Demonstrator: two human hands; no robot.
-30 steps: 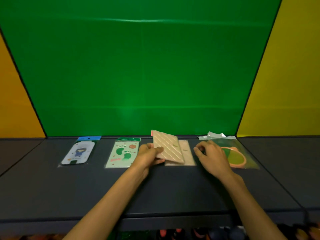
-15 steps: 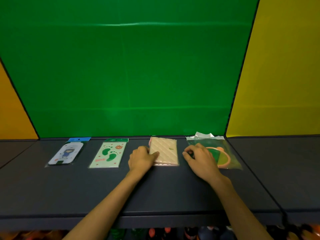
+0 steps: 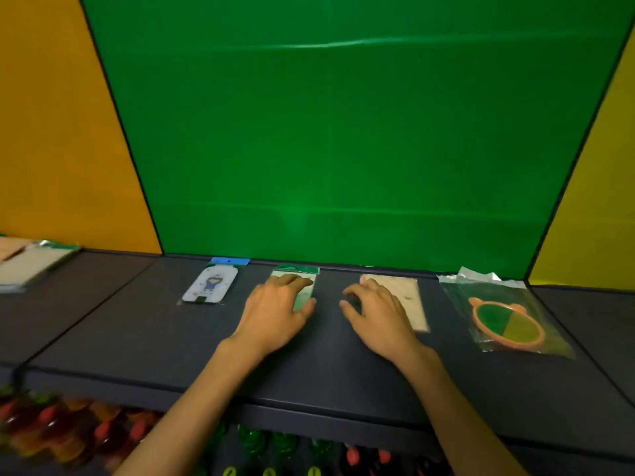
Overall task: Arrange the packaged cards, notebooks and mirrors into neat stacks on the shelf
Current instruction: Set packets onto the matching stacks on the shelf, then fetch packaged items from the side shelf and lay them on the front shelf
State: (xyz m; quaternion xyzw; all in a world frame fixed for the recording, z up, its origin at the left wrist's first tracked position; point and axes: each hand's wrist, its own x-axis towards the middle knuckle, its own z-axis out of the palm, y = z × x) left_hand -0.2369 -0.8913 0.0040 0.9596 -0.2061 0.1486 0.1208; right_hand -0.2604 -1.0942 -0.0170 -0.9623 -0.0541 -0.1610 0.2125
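From here no lettering, brand or number can be made out on any packet; the prints are too small and blurred to read.

Two bare forearms come up from the bottom edge, each ending in a bare hand: the left hand (image 3: 275,312) and the right hand (image 3: 376,312). No sleeve covers either arm as far down as the frame shows. The wrists and fingers carry no watch, bracelet, ring or glove. The fingernails look short and plain, though motion blur softens the fingertips.
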